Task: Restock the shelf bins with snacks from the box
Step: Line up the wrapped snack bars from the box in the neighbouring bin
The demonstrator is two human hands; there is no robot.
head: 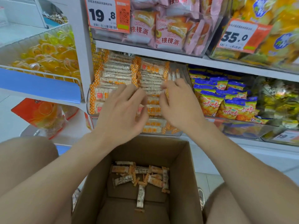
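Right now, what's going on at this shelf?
A person is restocking a shop shelf. Both hands are in the clear bin of orange-and-white snack bars. The left hand lies spread on the packs. The right hand is at the packs beside it, its fingertips too blurred to tell if it grips one. The cardboard box below is open, with only a scatter of loose bars on its bottom.

2 arms extended forward, left grip (123,109) splayed palm-down, right grip (179,102) fingers blurred

clear bin (181,70): packed snack bars (116,73) | cardboard box (186,167): few bars
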